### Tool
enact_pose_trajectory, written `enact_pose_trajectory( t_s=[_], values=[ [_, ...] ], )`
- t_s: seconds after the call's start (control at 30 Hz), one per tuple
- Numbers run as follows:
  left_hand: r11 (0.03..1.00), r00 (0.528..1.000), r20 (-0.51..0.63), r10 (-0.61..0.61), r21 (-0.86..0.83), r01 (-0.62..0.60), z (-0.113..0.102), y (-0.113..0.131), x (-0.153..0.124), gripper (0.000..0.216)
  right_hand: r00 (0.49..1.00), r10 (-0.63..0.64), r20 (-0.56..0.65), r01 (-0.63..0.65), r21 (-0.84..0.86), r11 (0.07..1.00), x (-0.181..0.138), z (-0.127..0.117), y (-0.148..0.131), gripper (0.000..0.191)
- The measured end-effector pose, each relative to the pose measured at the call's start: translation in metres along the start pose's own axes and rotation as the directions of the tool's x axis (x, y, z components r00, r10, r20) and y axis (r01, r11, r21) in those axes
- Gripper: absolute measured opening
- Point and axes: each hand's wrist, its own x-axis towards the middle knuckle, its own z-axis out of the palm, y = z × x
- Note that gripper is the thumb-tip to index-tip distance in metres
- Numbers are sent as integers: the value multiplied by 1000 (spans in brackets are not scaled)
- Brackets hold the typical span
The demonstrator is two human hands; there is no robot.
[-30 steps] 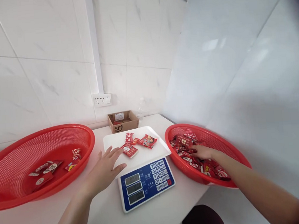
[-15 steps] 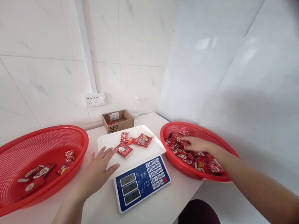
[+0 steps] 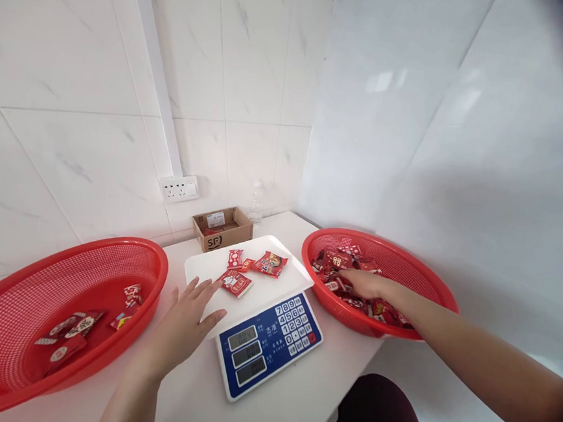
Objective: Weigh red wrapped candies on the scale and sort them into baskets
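Note:
My left hand [image 3: 185, 322] hovers at the left edge of the scale's white tray [image 3: 268, 291], open, its fingers spread and pointing at a red snack packet [image 3: 235, 283]. Several small red packets, one of them a larger noodle-snack packet [image 3: 271, 264], lie on that tray. My right hand [image 3: 368, 283] reaches down into the right red basket [image 3: 439, 293], among a heap of red packets [image 3: 341, 259]. Its fingers are bent together, and their tips are hidden among the packets. Below the tray, the digital scale [image 3: 273, 348] faces me with its blue keypad panel.
A left red basket [image 3: 154, 263] holds a few packets [image 3: 71, 331]. Behind the scale stand a cardboard box [image 3: 224, 232] and a clear plastic bottle [image 3: 256, 203]. A socket [image 3: 180, 188] is on the tiled wall. My dark-clothed knee [image 3: 375, 405] is below the table edge.
My right hand has moved slightly left and lower into the heap, shifting packets under its fingers. My left hand and the packets on the tray look the same.

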Motion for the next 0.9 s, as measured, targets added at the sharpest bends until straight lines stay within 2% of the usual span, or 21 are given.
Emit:
enact_pose_trajectory(
  t_s=[0.17,0.33,0.5,0.67,0.8,0.9],
  values=[
    [1000,1000,14,15,-19,-15,1,1,-1,56,987,114,-110,-111,30,993,2,-3,10,58],
    [1000,1000,15,13,-18,-12,2,0,-1,57,958,171,-229,-154,91,984,3,-14,23,53],
    [999,999,3,41,-30,-41,4,-1,0,56,938,200,-284,-168,135,977,0,-22,33,48],
    [999,999,7,43,-33,-42,6,-1,1,57,947,189,-261,-161,125,979,-6,-27,37,34],
    [998,999,13,51,-31,-51,6,-1,1,58,976,164,-146,-156,61,986,-5,-24,34,17],
    [998,998,15,57,-31,-56,6,0,1,58,990,125,-71,-123,27,992,1,-13,29,22]
  ],
)
